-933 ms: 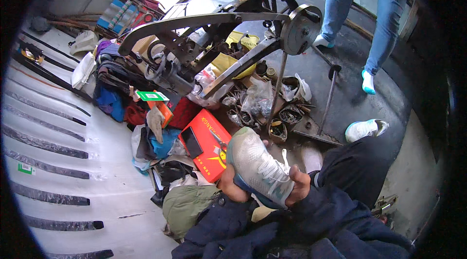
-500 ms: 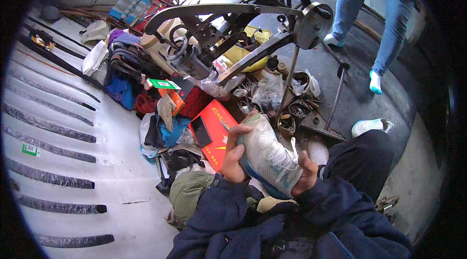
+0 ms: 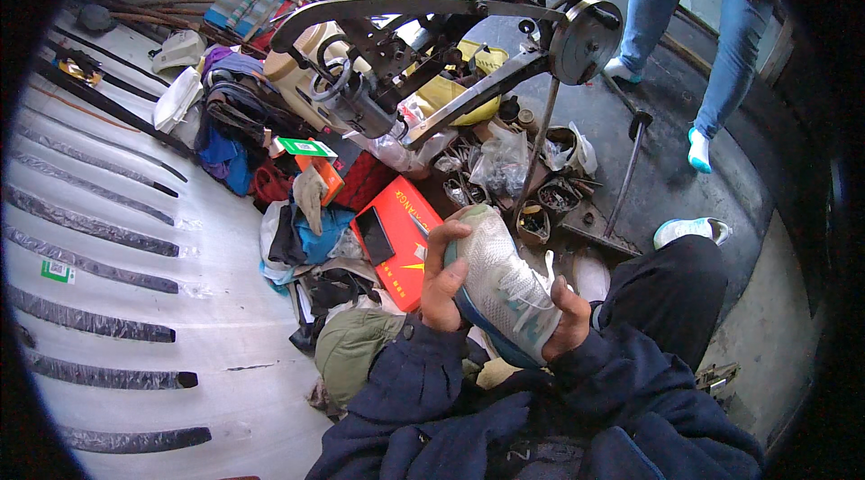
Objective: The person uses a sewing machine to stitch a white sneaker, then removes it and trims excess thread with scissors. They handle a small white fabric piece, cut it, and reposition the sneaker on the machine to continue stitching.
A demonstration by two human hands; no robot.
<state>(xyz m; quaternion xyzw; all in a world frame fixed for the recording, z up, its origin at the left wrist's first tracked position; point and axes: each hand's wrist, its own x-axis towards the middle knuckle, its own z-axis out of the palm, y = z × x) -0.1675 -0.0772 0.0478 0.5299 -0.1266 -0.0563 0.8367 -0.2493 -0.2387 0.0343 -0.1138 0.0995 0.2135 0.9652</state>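
Note:
A white and pale grey sneaker (image 3: 498, 274) with white laces and a blue-teal sole is held above my lap. My left hand (image 3: 443, 280) grips its left side near the toe, with the thumb and fingers curled round the edge. Toward the heel, my right hand (image 3: 568, 322) is closed on the other side, its thumb up beside the laces. The underside of the shoe and most of my right fingers are hidden. Just beyond my left hand lies a red-orange shoebox (image 3: 400, 250) with a dark phone (image 3: 375, 235) on it.
A hand-cranked sewing machine (image 3: 432, 61) with a large wheel stands ahead. Tubs of small hardware (image 3: 557, 199) sit below it. Another sneaker (image 3: 692, 232) lies beside my right knee. Piled bags and cloths (image 3: 236, 115) are at left. Someone in jeans (image 3: 732, 56) stands at far right.
My hands and the sneaker stay nearly in place, the shoe turned very slightly. The whole view has shifted a little.

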